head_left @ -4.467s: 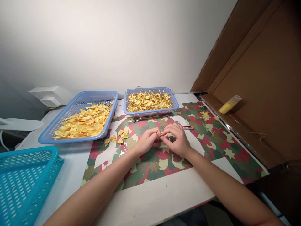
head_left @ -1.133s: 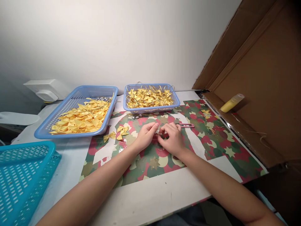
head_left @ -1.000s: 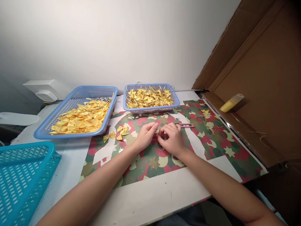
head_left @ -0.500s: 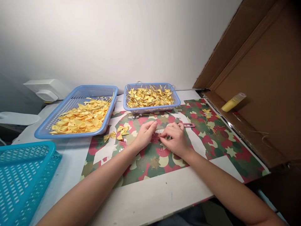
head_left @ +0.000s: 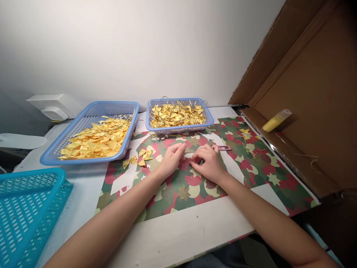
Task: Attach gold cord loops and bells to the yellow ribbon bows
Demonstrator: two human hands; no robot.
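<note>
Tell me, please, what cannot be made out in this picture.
Head view: whatever lies between the left hand and right hand is too small and covered by fingertips.
Head view: the pink clip is partly hidden behind the right hand.
Head view: the teal basket is cut off by the left and bottom edges.

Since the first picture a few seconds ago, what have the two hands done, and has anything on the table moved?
The left hand and right hand, earlier pinched fingertip to fingertip, have drawn slightly apart; both stay curled over the patterned mat. What they pinch is too small to tell. The loose yellow bows, the wide blue basket, the smaller basket and the pink clip lie as before.
</note>
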